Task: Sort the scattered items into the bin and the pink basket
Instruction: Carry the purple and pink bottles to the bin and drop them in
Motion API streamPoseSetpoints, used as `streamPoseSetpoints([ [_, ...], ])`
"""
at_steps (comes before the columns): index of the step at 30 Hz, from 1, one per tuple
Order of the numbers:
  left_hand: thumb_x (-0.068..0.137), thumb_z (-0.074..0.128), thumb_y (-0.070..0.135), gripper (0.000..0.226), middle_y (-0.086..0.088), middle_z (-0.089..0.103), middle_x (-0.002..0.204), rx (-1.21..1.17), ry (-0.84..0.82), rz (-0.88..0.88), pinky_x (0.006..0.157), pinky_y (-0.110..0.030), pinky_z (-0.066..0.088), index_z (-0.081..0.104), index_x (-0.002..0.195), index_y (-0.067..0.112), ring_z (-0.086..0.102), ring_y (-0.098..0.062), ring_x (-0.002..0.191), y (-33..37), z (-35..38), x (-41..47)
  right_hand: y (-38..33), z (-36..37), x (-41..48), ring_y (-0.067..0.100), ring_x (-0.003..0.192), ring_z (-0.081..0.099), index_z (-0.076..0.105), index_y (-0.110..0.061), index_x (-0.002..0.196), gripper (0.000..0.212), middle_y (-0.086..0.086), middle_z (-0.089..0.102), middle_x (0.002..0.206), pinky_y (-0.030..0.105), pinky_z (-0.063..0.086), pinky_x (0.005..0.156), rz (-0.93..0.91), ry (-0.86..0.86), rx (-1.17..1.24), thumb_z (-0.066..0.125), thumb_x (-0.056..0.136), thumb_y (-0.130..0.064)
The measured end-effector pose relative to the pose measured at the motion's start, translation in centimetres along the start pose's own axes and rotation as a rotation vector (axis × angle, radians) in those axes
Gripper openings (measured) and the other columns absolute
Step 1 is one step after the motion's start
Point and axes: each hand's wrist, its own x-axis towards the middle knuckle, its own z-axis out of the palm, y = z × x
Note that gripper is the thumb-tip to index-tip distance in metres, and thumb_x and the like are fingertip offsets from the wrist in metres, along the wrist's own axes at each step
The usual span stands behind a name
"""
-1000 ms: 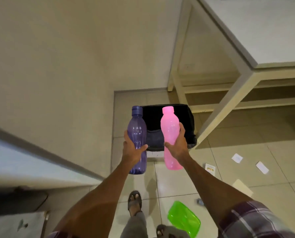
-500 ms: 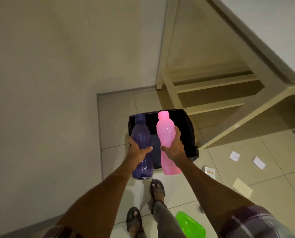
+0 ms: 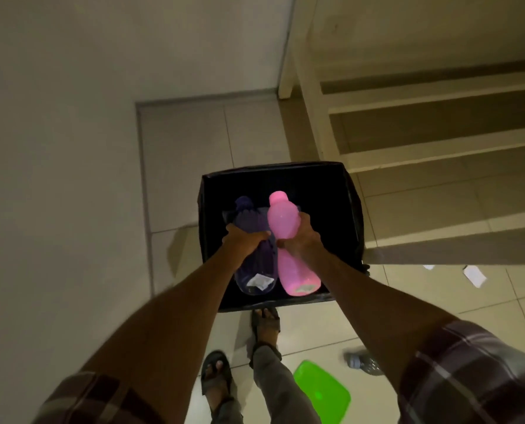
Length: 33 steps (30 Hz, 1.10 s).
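A black square bin (image 3: 351, 191) stands on the tiled floor in front of me, lined with a dark bag. My left hand (image 3: 245, 240) grips a purple translucent bottle (image 3: 256, 272) around its middle. My right hand (image 3: 301, 240) grips a pink bottle (image 3: 295, 270) the same way. Both bottles are held side by side over the bin's open mouth, caps pointing away from me. The pink basket is not in view.
A green plastic lid (image 3: 322, 393) and a clear crumpled bottle (image 3: 362, 364) lie on the floor near my feet. White paper scraps (image 3: 473, 275) lie to the right. A cream wooden table frame (image 3: 408, 148) stands right of the bin, a wall to the left.
I have stepped closer and lean over the bin. Both bottles have moved from in front of the bin to directly above its opening, lower and tilted forward.
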Motion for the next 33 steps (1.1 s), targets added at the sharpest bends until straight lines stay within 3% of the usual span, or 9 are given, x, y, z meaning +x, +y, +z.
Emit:
streamPoseSetpoints([
  [6,0.074,0.078,0.042,0.11,-0.021,0.031,0.151,0.032,-0.049,-0.116,0.101,-0.047,0.041,0.008,0.153,0.008,0.04,-0.04,0.133,-0.7,3.1,6.8,2.2,3.1,7.3,0.04,0.117,0.055,0.023,-0.019,0.146,0.088,0.018,0.049,0.135,0.046,0.048,0.09,0.121,0.012,-0.089,0.074,0.079,-0.045],
  [12,0.078,0.077,0.036,0.107,-0.021,0.025,0.154,0.058,-0.027,-0.144,0.105,-0.046,0.039,0.005,0.154,0.011,0.035,-0.039,0.137,-1.4,5.5,13.3,3.6,5.4,13.9,0.037,0.121,0.053,0.022,-0.017,0.149,0.089,0.015,0.047,0.138,0.047,0.048,0.098,0.192,-0.026,-0.156,0.071,0.08,-0.046],
  [15,0.077,0.077,0.035,0.106,-0.018,0.028,0.154,0.092,0.022,-0.082,0.106,-0.044,0.038,0.007,0.154,0.013,0.036,-0.037,0.137,-2.0,6.4,15.7,4.2,6.5,16.1,0.036,0.124,0.051,0.022,-0.017,0.149,0.087,0.015,0.045,0.14,0.049,0.047,0.1,0.166,-0.045,-0.194,0.069,0.082,-0.047],
  [19,0.081,0.074,0.031,0.102,-0.016,0.023,0.156,0.047,0.052,0.054,0.112,-0.045,0.035,0.004,0.154,0.021,0.03,-0.035,0.141,-2.5,7.3,16.7,4.8,6.9,16.9,0.038,0.128,0.046,0.007,-0.021,0.153,0.089,0.017,0.037,0.146,0.043,0.044,0.102,0.118,-0.094,-0.198,0.062,0.088,-0.048],
  [23,0.09,0.063,0.024,0.089,-0.012,0.019,0.158,0.168,-0.028,0.104,0.113,-0.048,0.033,0.002,0.154,0.028,0.028,-0.035,0.142,-4.0,7.9,16.9,6.3,7.7,16.4,0.035,0.138,0.035,-0.004,-0.018,0.154,0.087,0.017,0.025,0.155,0.037,0.031,0.108,0.028,-0.126,-0.189,0.057,0.094,-0.035],
  [26,0.093,0.058,0.024,0.079,-0.01,0.016,0.16,0.374,-0.055,0.103,0.116,-0.049,0.028,0.008,0.154,0.03,0.023,-0.034,0.144,-5.1,8.1,16.3,6.7,7.7,15.8,0.034,0.14,0.032,0.001,-0.016,0.154,0.083,0.016,0.025,0.155,0.039,0.029,0.114,-0.026,-0.098,-0.214,0.058,0.094,-0.024],
  [30,0.095,0.053,0.025,0.068,-0.011,0.021,0.158,0.511,-0.048,0.113,0.116,-0.054,0.025,0.017,0.152,0.027,0.025,-0.035,0.143,-6.0,8.1,15.2,7.2,7.4,14.8,0.035,0.125,0.049,0.024,-0.011,0.145,0.068,0.019,0.044,0.139,0.039,0.044,0.102,-0.059,-0.074,-0.273,0.062,0.09,-0.013],
  [33,0.095,0.051,0.028,0.066,-0.009,0.018,0.158,0.657,0.007,0.151,0.117,-0.06,0.013,0.017,0.152,0.028,0.019,-0.034,0.145,-5.8,7.6,13.8,7.3,7.4,13.9,0.035,0.121,0.051,0.028,-0.01,0.143,0.063,0.019,0.047,0.135,0.043,0.047,0.099,-0.077,-0.067,-0.311,0.062,0.089,-0.014],
])
